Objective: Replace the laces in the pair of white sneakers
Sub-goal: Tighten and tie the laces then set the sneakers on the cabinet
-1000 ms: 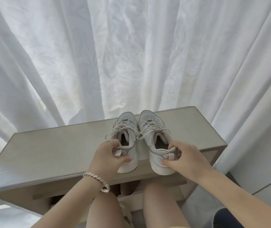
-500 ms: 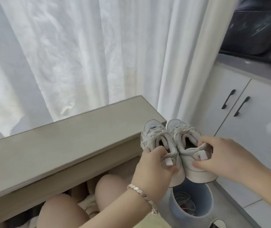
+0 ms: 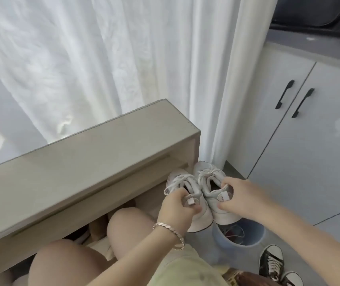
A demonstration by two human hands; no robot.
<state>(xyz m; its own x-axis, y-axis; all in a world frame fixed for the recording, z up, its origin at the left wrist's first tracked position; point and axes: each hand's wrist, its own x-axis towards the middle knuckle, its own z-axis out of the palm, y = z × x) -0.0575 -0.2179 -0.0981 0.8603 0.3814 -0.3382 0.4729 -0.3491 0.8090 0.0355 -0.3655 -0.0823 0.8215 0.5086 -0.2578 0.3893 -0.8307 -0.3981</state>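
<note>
Off the desk's (image 3: 86, 168) right end: left sneaker (image 3: 200, 215) touching right sneaker (image 3: 206, 178), above bin (image 3: 247, 243)
Left hand (image 3: 176, 208): gripping left sneaker's heel
Right hand (image 3: 242, 198): gripping right sneaker's heel

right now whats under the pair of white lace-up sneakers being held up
A round pale blue plastic bin sits below the heels of the white sneakers. Inside it dark and reddish items show; the soles hide the rest of its opening.
</note>
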